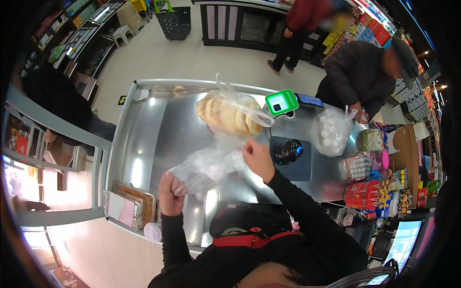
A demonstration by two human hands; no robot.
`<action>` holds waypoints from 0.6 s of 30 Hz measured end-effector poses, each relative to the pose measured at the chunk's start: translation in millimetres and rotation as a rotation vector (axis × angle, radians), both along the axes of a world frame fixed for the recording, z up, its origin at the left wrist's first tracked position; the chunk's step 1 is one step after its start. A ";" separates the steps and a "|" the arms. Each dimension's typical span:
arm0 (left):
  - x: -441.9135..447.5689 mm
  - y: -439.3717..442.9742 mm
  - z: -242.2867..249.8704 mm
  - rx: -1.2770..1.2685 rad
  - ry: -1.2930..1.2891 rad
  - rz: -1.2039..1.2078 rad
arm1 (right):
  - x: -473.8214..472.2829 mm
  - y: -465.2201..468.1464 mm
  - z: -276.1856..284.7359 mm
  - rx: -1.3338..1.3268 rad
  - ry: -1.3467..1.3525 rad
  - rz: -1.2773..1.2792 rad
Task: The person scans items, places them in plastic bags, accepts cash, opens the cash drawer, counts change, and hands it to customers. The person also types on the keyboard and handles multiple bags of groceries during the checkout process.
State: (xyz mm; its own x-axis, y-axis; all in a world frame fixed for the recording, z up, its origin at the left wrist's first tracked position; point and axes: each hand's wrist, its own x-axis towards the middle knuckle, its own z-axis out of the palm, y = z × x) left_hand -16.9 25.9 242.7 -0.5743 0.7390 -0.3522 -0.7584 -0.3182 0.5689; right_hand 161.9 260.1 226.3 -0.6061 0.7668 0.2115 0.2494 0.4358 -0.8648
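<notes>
Stretched between my hands is a clear plastic bag (212, 167). My left hand (173, 192) pinches one end of it, and my right hand (257, 158) grips the other. Whether anything is inside this bag I cannot tell. Just beyond it, a tied plastic bag of round, flat breads (230, 113) rests on the steel counter (173, 144). A black barcode scanner (288, 152) stands on a dark mat (300, 172), right of my right hand. Farther right, a translucent bag of white, egg-like items (329, 133) sits near a customer's hands.
A green payment terminal (282, 102) and a phone (310, 100) stand at the far edge. Boxes, a red jar (361, 194) and small goods crowd the right side. Clear food trays (131, 207) lie at left front. One person (360, 72) leans at the right; another stands behind.
</notes>
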 end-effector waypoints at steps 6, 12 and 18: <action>-44.3 -67.5 -76.7 -0.746 0.975 -0.142 | -75.0 100.4 -16.6 0.038 0.119 -0.315; -56.5 -136.2 -224.1 -1.716 1.237 -0.049 | -110.0 110.7 -58.7 0.510 -0.651 0.120; -17.0 -113.2 -207.4 -1.841 1.458 -0.211 | -98.4 161.8 -70.6 0.599 -0.732 0.192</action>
State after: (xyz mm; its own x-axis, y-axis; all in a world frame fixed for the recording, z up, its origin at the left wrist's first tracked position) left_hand -33.9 -87.3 35.3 -0.9500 0.3082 -0.0505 0.3058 0.9508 0.0504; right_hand 63.5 422.0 155.6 -0.8471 0.5285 0.0551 0.5170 0.8437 -0.1447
